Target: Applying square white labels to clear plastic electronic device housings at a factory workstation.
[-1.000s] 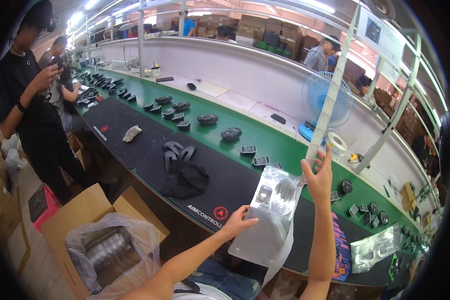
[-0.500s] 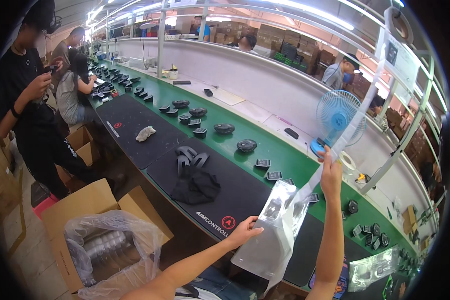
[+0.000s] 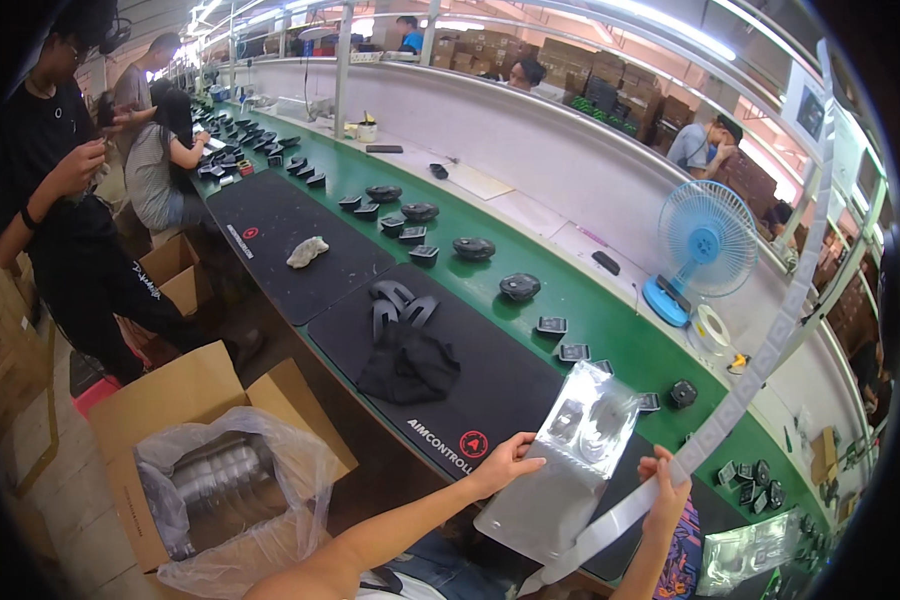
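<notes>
My left hand (image 3: 508, 466) pinches the left edge of a flat, shiny clear-and-silver plastic pouch (image 3: 555, 490), held tilted above the table. Rounded shapes show through its upper part; I cannot make out what they are. My right hand (image 3: 665, 488) has its fingers closed on a long, pale label strip (image 3: 735, 415) with faint squares along it. The strip runs up to the right toward the rack, and its lower end passes in front of the pouch's bottom corner. Beside the left hand, a black cloth bundle (image 3: 410, 365) lies with grey curved pieces (image 3: 402, 303) on a dark mat (image 3: 345, 325).
An opened carton (image 3: 120, 480) with a plastic liner stands at lower left. Small black devices (image 3: 520, 287) line the green table. A blue fan (image 3: 705, 245) and tape roll (image 3: 710, 328) stand at right. Another clear pouch (image 3: 750, 548) lies lower right. A person in black (image 3: 65, 200) stands at left.
My right hand has come down from beside the fan to the pouch's right side, bringing the strip lower. The pouch, still in my left hand, now lies flatter. The whole view has shifted slightly.
</notes>
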Demonstrator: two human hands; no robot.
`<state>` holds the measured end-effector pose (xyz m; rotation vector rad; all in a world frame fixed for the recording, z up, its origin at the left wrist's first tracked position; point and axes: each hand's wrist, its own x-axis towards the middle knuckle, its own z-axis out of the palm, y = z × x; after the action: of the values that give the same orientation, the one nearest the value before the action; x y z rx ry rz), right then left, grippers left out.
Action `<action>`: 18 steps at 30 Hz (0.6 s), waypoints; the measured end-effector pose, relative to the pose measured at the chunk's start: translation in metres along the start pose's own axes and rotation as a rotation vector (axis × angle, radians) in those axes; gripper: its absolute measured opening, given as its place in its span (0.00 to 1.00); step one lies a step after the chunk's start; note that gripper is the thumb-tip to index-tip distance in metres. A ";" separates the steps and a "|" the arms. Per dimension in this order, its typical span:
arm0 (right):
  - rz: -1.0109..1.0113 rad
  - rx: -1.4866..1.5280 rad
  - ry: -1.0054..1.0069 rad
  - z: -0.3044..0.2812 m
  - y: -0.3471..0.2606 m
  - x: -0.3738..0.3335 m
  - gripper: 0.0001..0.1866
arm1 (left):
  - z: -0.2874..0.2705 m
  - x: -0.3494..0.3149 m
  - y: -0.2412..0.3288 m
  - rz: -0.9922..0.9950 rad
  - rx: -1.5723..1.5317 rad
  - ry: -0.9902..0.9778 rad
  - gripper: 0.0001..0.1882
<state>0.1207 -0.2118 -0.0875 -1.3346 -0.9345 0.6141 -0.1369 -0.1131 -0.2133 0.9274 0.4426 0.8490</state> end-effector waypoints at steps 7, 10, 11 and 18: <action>0.123 -0.022 0.020 -0.013 0.037 -0.072 0.23 | 0.000 0.002 0.005 -0.028 0.052 0.002 0.30; 0.152 -0.068 -0.053 -0.018 0.048 -0.095 0.25 | 0.002 0.002 0.008 -0.035 0.051 0.014 0.31; 0.148 -0.084 -0.018 -0.018 0.051 -0.101 0.24 | 0.003 0.002 0.009 -0.039 0.051 0.013 0.31; 0.130 -0.097 -0.009 -0.011 0.058 -0.101 0.22 | 0.002 0.006 0.012 -0.008 0.247 0.039 0.31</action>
<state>0.0853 -0.2911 -0.1652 -1.4889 -0.8988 0.6825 -0.1378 -0.1056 -0.2024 1.1362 0.5941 0.8177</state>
